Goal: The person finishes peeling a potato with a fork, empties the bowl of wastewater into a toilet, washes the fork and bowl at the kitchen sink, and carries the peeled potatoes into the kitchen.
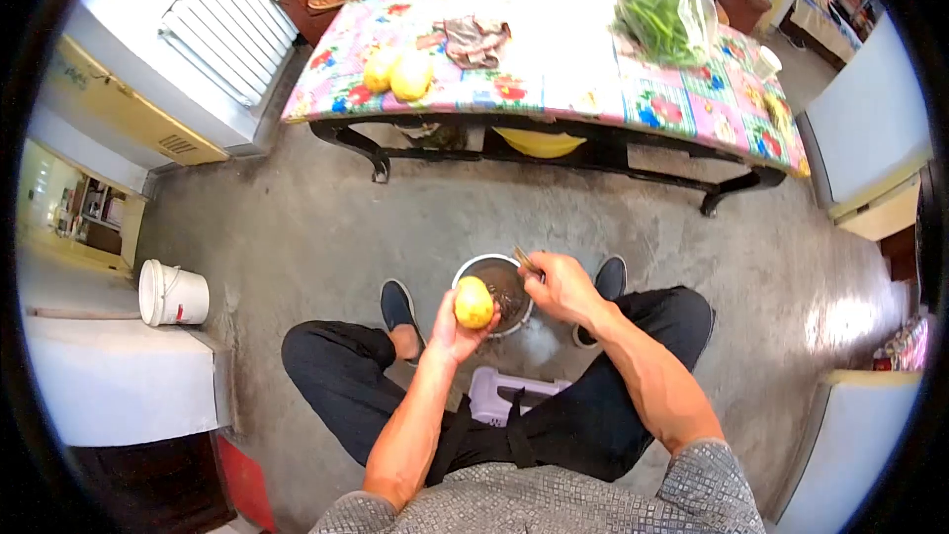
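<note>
My left hand (pixel 458 333) is wrapped round a smooth yellow potato (pixel 474 304), held over the left side of a white-rimmed bucket (pixel 462 270). Dark scraps lie inside the bucket on the floor between my feet. Over its right rim, my right hand (pixel 561 287) is closed round a slim brownish tool (pixel 525 259). The tool's end points up and left, apart from the potato. Whether it is a peeler or a small knife I cannot tell.
Ahead stands a low table (pixel 554 40) with a flowered cover. On it are yellow rounded produce (pixel 410 74), a crumpled cloth (pixel 475 42) and a bag of green vegetables (pixel 664 20). A white bucket (pixel 173 294) stands left. A lilac stool (pixel 489 396) is beneath me.
</note>
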Tool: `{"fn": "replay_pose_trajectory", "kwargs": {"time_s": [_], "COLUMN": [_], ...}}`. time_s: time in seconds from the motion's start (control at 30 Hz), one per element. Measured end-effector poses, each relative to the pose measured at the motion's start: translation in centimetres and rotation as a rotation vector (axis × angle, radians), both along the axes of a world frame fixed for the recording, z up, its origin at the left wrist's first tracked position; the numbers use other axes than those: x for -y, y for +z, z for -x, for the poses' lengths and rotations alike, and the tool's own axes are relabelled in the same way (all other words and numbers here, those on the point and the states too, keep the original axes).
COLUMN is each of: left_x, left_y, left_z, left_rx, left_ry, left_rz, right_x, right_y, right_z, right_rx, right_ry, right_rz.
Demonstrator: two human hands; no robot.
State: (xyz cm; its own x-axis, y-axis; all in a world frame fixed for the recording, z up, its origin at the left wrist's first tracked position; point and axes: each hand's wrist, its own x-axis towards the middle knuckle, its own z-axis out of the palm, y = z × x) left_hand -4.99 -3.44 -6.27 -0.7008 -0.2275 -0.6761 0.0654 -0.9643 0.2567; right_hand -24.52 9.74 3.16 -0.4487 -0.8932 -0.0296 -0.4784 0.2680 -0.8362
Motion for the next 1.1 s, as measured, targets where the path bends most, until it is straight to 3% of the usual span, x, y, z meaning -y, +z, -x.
{"fn": "replay_pose_trajectory", "kwargs": {"time_s": [0.23,0.4,0.5,0.6,0.73,0.9,1.1], "left_x": [0.5,5.5,10.6,15.8,23.3,29.9,33.0], "left_y": [-0.3,2.8,4.9,10.5,16.5,20.3,19.7], "left_z": [-0.9,-0.3,0.5,2.5,6.3,10.9,14.1], "left_rx": [0.177,0.042,0.035,0.035,0.193,0.526,0.706], "left_ry": [-0.052,-0.043,-0.006,-0.023,0.044,0.07,0.021], "left_rz": [0.06,0.145,0.398,0.799,1.137,1.398,1.534], "right_x": [0.0,0.3,0.3,0.3,0.5,1.0,1.6], "right_y": [0.8,1.0,1.4,1.1,1.2,1.2,1.0], "right_z": [-0.4,-0.3,-0.5,-0.4,-0.3,-0.1,0.2], "right_rx": [-0.024,-0.066,-0.066,-0.06,-0.044,-0.03,-0.049], "right_ry": [0.047,0.06,0.067,0.066,0.072,0.093,0.111], "right_rz": [-0.09,-0.083,-0.094,-0.063,-0.078,-0.087,-0.086]}}
